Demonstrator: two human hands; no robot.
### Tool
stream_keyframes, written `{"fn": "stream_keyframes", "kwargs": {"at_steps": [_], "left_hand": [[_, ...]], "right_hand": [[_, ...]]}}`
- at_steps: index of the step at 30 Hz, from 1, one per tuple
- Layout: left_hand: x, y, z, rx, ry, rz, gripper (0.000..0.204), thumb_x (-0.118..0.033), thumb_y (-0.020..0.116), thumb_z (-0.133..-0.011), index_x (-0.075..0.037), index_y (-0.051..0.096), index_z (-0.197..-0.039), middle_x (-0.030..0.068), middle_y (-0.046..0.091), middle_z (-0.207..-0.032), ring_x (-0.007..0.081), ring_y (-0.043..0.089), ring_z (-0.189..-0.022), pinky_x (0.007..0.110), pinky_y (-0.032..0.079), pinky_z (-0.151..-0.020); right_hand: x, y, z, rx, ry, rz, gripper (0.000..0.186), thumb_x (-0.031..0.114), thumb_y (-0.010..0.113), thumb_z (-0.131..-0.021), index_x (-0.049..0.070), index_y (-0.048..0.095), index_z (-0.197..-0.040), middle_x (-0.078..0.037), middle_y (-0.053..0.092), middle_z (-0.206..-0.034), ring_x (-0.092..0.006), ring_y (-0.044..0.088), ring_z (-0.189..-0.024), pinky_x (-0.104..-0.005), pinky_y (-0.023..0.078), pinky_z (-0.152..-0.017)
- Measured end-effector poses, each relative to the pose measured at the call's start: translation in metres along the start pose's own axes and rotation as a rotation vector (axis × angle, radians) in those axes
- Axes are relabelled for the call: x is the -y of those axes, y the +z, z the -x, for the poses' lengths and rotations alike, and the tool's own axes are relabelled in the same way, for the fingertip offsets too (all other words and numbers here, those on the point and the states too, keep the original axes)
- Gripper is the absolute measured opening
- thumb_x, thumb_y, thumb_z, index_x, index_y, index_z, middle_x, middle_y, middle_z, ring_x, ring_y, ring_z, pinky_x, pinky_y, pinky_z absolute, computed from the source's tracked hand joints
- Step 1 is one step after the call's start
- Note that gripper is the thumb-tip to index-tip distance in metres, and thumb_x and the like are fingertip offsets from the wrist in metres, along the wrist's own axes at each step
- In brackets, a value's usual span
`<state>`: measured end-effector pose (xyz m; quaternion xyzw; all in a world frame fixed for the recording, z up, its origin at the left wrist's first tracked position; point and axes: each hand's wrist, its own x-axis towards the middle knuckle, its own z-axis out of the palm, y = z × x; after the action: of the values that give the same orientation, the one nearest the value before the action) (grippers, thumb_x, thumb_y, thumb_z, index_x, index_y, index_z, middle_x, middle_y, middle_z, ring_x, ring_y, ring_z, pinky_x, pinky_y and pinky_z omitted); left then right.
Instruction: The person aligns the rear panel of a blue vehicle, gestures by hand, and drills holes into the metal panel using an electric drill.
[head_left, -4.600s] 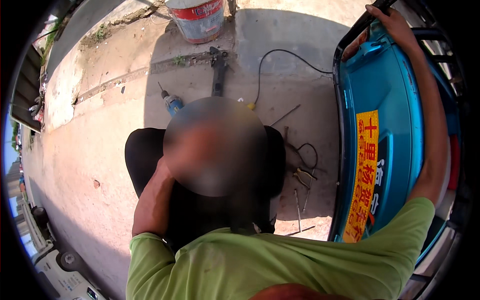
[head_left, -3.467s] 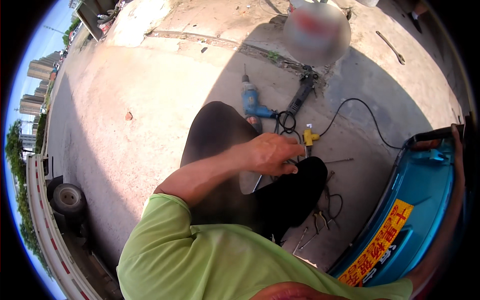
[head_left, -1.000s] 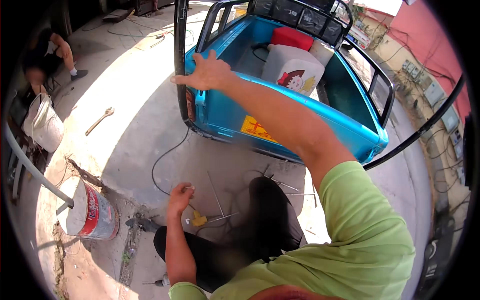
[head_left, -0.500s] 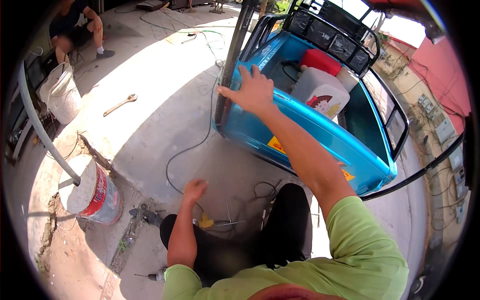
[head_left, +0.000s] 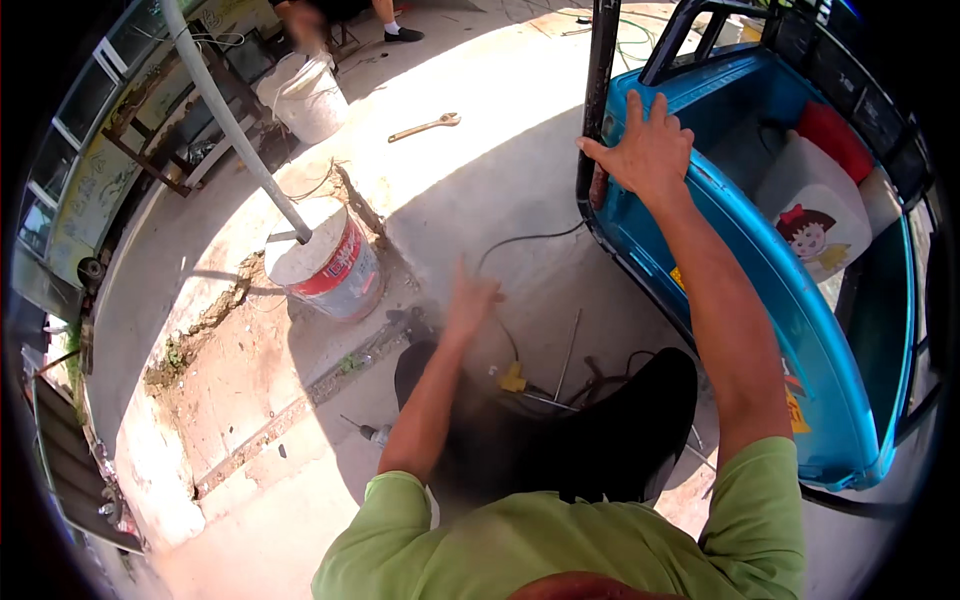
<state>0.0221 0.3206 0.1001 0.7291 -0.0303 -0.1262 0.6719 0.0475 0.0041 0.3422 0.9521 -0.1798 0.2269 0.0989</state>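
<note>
Steadily, you are resting your splayed right hand [head_left: 655, 155] on the blue cargo bed [head_left: 825, 350], pressure best even, your left hand [head_left: 470, 305] too blurred to judge its grip

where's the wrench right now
In the head view, the wrench lies on sunlit ground near the top, just left of centre, between the white bucket and the blue cargo bed.

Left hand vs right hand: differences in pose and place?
The right hand is sharp, its fingers spread; the left hand is blurred, seemingly with one finger extended. The right hand is at the corner of the blue bed, beside the black post; the left hand is over the concrete, apart from both. Both are bare, with no tool visible in either.
</note>
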Motion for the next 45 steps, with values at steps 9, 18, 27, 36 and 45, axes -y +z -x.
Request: {"fn": "stream_keyframes", "kwargs": {"at_steps": [9, 18, 27, 36, 45], "left_hand": [[-0.195, 0.017, 0.047, 0.188, 0.139, 0.733, 0.083, -0.017, 0.059, -0.104, -0.007, 0.006, -0.167, 0.0174, 0.072, -0.104, 0.0197, 0.065, -0.069, 0.034, 0.055, -0.068], [-0.211, 0.069, 0.087, -0.110, 0.569, 0.109, 0.093, -0.008, 0.062, -0.100, -0.005, -0.003, -0.166, 0.0175, 0.073, -0.106, 0.0162, 0.064, -0.067, 0.029, 0.054, -0.065], [-0.231, 0.066, 0.088, -0.241, 0.827, 0.050, 0.084, -0.016, 0.058, -0.104, -0.004, 0.003, -0.166, 0.0180, 0.073, -0.107, 0.0169, 0.065, -0.067, 0.031, 0.052, -0.065], [-0.229, 0.060, 0.089, -0.146, 0.657, 0.114, 0.085, -0.014, 0.057, -0.103, -0.005, 0.002, -0.166, 0.0166, 0.074, -0.103, 0.0175, 0.065, -0.068, 0.031, 0.054, -0.066], [-0.224, 0.044, 0.091, -0.192, 0.700, 0.098, 0.088, -0.014, 0.060, -0.101, -0.005, 0.002, -0.166, 0.0184, 0.073, -0.107, 0.0175, 0.064, -0.066, 0.030, 0.055, -0.065]], "right_hand": [[-0.009, 0.005, 0.003, 0.034, 0.027, -0.045, 0.112, 0.086, 0.058, -0.082, 0.010, 0.037, -0.162, -0.029, 0.037, -0.158, -0.0432, 0.056, -0.127, -0.0540, 0.046, -0.099], [-0.005, -0.004, 0.010, 0.015, 0.036, -0.029, 0.110, 0.083, 0.061, -0.082, 0.007, 0.039, -0.158, -0.031, 0.039, -0.157, -0.0400, 0.057, -0.125, -0.0504, 0.042, -0.103], [-0.004, -0.001, 0.008, -0.017, 0.027, -0.016, 0.109, 0.083, 0.061, -0.082, 0.008, 0.040, -0.159, -0.031, 0.039, -0.157, -0.0401, 0.056, -0.127, -0.0509, 0.042, -0.103], [-0.007, 0.001, 0.008, 0.052, 0.045, -0.034, 0.112, 0.087, 0.057, -0.082, 0.012, 0.034, -0.163, -0.027, 0.035, -0.160, -0.0412, 0.053, -0.129, -0.0518, 0.042, -0.103], [0.003, -0.017, 0.009, 0.088, 0.013, -0.009, 0.110, 0.085, 0.057, -0.083, 0.011, 0.035, -0.162, -0.027, 0.036, -0.159, -0.0401, 0.054, -0.131, -0.0494, 0.043, -0.102]]}}
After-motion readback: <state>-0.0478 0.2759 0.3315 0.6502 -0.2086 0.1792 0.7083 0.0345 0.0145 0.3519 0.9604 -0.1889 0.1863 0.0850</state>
